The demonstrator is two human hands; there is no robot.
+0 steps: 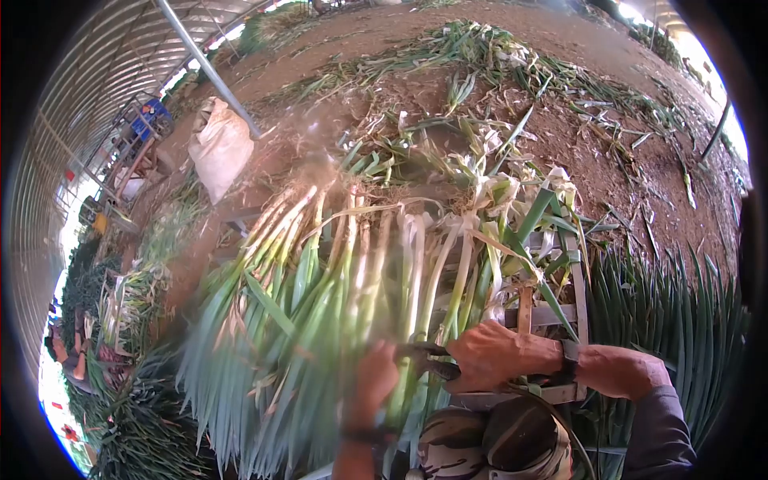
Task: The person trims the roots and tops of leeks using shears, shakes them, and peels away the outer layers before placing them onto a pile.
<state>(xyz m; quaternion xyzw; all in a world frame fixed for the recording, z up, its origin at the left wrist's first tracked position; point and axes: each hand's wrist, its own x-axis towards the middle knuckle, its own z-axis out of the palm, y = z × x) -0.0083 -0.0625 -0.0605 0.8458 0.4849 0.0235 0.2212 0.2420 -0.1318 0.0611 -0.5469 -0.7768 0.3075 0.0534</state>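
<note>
Long green onions (352,264) lie side by side across a wooden crate (578,296), roots away from me and green leaves toward me. My right hand (490,356), a dark band on its wrist, is wrapped round a dark-handled tool (436,364) above the stalks near my knees. My left hand (374,378) is just left of the tool, over the green part of the stalks. It is smeared, so its fingers and anything in them cannot be made out.
A pale sack (221,148) stands at the upper left beside a metal pole (210,70). Leaf scraps (488,48) lie on the soil. More green onions (664,320) are at the right. Another person (76,358) is at the far left.
</note>
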